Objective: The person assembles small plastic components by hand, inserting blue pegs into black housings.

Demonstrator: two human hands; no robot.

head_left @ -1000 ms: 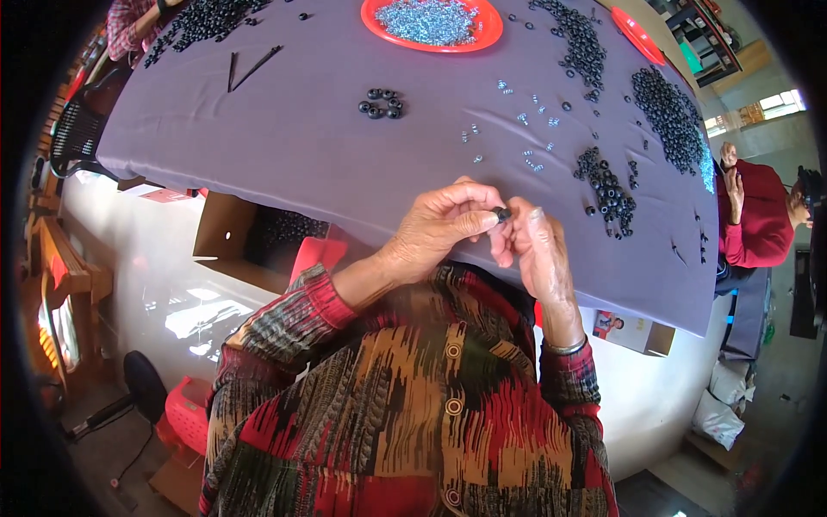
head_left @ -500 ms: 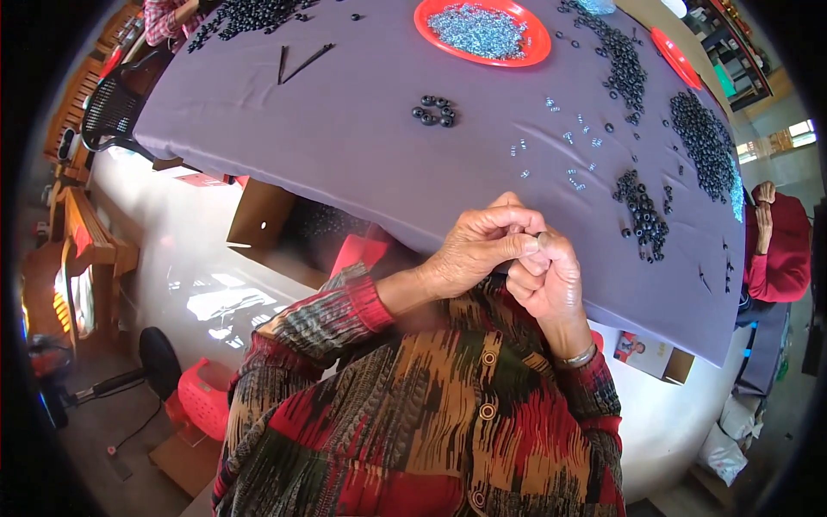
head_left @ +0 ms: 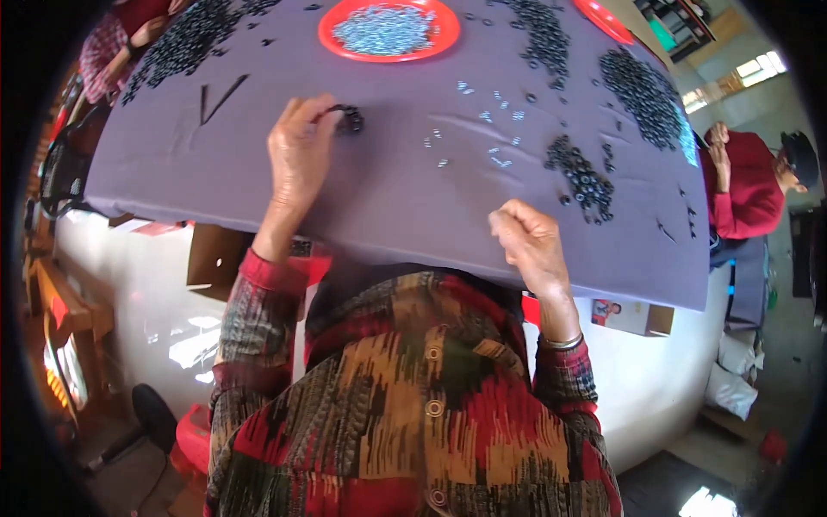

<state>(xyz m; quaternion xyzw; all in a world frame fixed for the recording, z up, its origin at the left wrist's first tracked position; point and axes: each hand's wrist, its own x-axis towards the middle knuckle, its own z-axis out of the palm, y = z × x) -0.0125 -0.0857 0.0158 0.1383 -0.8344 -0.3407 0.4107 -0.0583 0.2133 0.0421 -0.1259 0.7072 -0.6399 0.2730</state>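
1. My left hand [head_left: 297, 151] is stretched out over the purple-grey cloth of the surface [head_left: 388, 215], fingers curled down, fingertips pinched at a small cluster of black rings [head_left: 349, 121]. The hand touches the cluster; I cannot tell whether any ring is lifted clear of the cloth.
2. My right hand [head_left: 527, 241] sits near the front edge of the surface, closed in a loose fist, knuckles up. Whether anything is inside it cannot be seen. A metal bangle [head_left: 562, 342] sits at that wrist.
3. Just right of the cluster: scattered small silvery pieces [head_left: 482, 129] lying apart on the cloth.
4. Beyond my right hand: a pile of black rings [head_left: 581, 177], well apart from my left hand.
5. Far side, centre: a red round tray [head_left: 332, 39] filled with silvery pieces.
6. Far right: a larger heap of black rings [head_left: 642, 90]. Far left: another black heap [head_left: 185, 43].
7. Left of my left hand: two thin dark rods [head_left: 220, 99] lying in a V.
8. Another person in a red top [head_left: 749, 194] sits at the right edge.
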